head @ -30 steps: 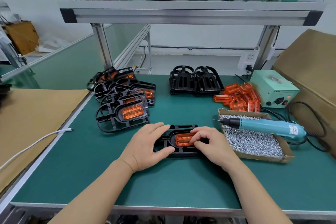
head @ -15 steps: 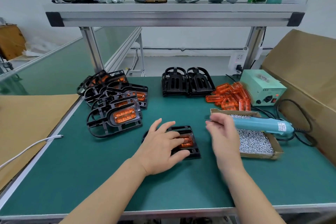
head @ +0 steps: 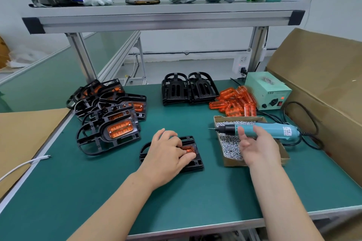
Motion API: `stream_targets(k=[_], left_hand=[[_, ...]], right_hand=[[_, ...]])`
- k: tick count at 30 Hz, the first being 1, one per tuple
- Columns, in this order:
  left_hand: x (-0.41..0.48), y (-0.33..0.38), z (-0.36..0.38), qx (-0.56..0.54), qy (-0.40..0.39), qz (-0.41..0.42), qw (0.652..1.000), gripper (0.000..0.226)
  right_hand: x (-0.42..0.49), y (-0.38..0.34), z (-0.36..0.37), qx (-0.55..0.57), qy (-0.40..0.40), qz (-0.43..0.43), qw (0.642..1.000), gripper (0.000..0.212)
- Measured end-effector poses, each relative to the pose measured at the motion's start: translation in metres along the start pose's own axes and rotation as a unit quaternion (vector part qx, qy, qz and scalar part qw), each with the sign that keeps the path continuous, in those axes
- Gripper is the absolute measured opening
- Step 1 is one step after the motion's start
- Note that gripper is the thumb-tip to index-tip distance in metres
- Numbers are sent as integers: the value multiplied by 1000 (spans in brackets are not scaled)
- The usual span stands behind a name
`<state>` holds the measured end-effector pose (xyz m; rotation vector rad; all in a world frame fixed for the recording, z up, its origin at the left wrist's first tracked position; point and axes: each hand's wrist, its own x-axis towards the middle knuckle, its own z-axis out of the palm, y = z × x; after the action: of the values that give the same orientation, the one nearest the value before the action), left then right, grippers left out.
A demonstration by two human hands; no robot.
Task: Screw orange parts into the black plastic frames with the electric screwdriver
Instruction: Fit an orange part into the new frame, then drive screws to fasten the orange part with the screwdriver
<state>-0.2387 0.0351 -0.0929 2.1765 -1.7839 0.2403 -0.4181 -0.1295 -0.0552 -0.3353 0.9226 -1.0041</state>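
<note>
A black plastic frame (head: 195, 163) with an orange part (head: 188, 148) seated in it lies flat on the green mat in the middle. My left hand (head: 166, 157) rests on top of it, fingers spread and pressing down. My right hand (head: 258, 147) hovers open, palm turned left, over the box of screws (head: 228, 141), just in front of the blue electric screwdriver (head: 274, 131). The screwdriver lies across the box with its bit pointing left. The hand holds nothing.
Several assembled frames (head: 109, 115) are piled at the left. Two stacks of empty black frames (head: 189, 89) stand at the back, loose orange parts (head: 235, 101) beside them. A green power supply (head: 268, 90) and cardboard box (head: 323, 88) lie at the right. A white cable (head: 23, 166) lies at the left edge.
My right hand left the frame and moved right to the screwdriver over the screw box. My left hand shifted onto the top of the frame, which turned slightly.
</note>
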Motion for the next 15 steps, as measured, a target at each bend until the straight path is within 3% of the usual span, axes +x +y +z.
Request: stream_targets(k=[3, 5, 8, 12, 15], left_hand=[[6, 7, 2, 5, 4, -20, 1000, 67], [11, 16, 4, -9, 27, -32, 999, 49], [23, 38, 4, -82, 68, -61, 992, 24], [47, 77, 7, -172, 51, -82, 980, 26], [64, 101, 16, -153, 10, -56, 987, 30]], right_hand=[[10, -4, 6, 18, 23, 24, 999, 17], [13, -4, 9, 11, 29, 23, 999, 13], [19, -4, 11, -39, 26, -20, 999, 29], [19, -12, 20, -47, 29, -94, 994, 34], [17, -20, 33, 15, 29, -125, 992, 34]])
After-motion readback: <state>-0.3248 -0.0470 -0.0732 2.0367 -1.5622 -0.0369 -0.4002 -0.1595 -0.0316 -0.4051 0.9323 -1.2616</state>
